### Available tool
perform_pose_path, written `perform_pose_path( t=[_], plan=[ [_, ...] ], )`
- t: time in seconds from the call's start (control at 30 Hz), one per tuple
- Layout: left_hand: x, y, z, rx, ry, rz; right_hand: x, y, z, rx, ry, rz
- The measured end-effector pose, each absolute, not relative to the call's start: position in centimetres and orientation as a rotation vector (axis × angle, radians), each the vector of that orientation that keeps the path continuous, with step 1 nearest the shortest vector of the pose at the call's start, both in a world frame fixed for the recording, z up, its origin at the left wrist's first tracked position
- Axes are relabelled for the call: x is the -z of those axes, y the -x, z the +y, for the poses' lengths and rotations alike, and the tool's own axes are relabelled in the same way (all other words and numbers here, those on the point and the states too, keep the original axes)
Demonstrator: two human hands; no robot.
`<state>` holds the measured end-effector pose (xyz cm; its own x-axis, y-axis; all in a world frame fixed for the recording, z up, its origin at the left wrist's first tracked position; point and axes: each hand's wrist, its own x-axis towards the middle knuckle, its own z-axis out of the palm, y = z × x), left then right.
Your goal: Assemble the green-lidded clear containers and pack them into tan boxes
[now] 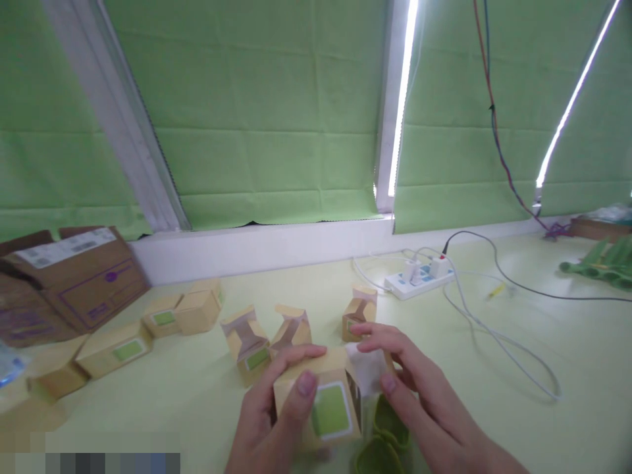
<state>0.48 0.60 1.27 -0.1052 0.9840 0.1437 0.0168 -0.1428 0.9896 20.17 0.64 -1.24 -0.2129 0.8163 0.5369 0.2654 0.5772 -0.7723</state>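
Observation:
My left hand is closed around a small tan cardboard box with a green label in a white border. The box lies on its side, its open end facing right. At that end, my right hand has its thumb and fingers bent round the pale end flap. Below the right hand sit two dark green cup-like pieces, partly cut off by the frame. Just beyond the hands stand open boxes of the same kind, among them one at the left and another at the right.
Several closed tan boxes form a row at the left, near a large brown carton. A white power strip with plugs and loose cables lies behind on the right. Green ribbed pieces lie at the far right.

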Motion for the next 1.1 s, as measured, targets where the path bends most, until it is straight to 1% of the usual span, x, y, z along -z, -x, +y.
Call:
perform_pose_path(
  t=[0.13, 0.23, 0.4, 0.53, 0.83, 1.0, 1.1],
  plan=[
    [-0.9, -0.1, 1.4, -1.4, -1.179, 1.202, 1.1, -19.3, 0.9, -0.528, 0.804, -1.838],
    [-0.6, 0.1, 1.7, -1.429, -1.14, 1.194, 1.1, -19.4, 1.0, -0.507, 0.772, -1.928],
    [-0.1, 0.2, 2.1, -1.416, -1.17, 1.213, 0.8, -19.8, 1.0, -0.583, 0.794, -1.948],
    [-0.3, -0.1, 1.6, -1.394, -1.26, 1.272, 0.5, -19.7, 1.0, -0.577, 0.785, -1.944],
    [-0.7, -0.1, 1.5, -1.449, -1.231, 1.291, 0.2, -20.0, 0.6, -0.594, 0.783, -1.967],
    [-0.4, -0.2, 1.5, -1.472, -1.311, 1.328, 0.5, -19.8, 0.8, -0.711, 0.729, -1.907],
    [-0.3, -0.3, 1.3, -1.461, -1.328, 1.334, 0.7, -19.8, 1.0, -0.677, 0.791, -1.867]
  ],
)
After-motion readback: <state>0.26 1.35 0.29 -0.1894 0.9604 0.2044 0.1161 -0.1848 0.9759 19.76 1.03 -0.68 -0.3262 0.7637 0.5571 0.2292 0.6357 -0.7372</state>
